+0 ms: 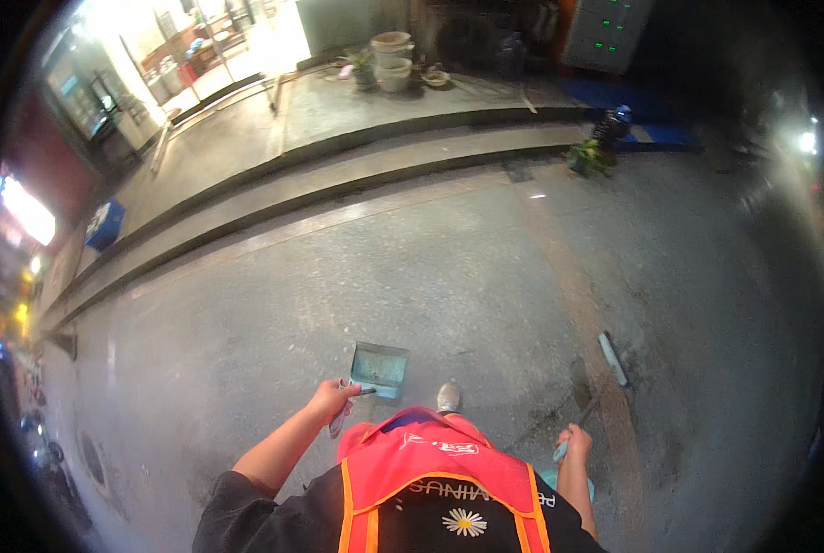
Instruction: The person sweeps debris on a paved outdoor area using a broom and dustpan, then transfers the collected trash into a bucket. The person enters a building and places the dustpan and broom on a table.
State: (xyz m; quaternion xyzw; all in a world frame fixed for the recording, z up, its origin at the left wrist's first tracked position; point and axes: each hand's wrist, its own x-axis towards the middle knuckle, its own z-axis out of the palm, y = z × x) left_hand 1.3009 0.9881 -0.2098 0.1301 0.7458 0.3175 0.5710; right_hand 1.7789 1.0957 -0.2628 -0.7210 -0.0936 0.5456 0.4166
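My left hand (337, 401) is closed around the dark handle end of a light-blue dustpan (380, 365). The pan is low, its open side facing away from me; whether it touches the ground cannot be told. A greyish looped item (339, 422), too blurred to name, hangs at the same hand. On the right, my right hand (575, 441) grips the light-blue end of a thin stick. This stick seems to run to a broom head (614, 359) with a pale-blue top, low over the pavement. Beside my right forearm shows part of a teal object (550, 478), mostly hidden.
Grey pavement (412, 276) spreads around my shoe (448, 397). Ahead, concrete steps (356, 155) lead up to a lit doorway. Stacked pots (392, 62) stand on the landing. A potted plant (588, 157) is by the lower step, a blue box (105, 225) farther left.
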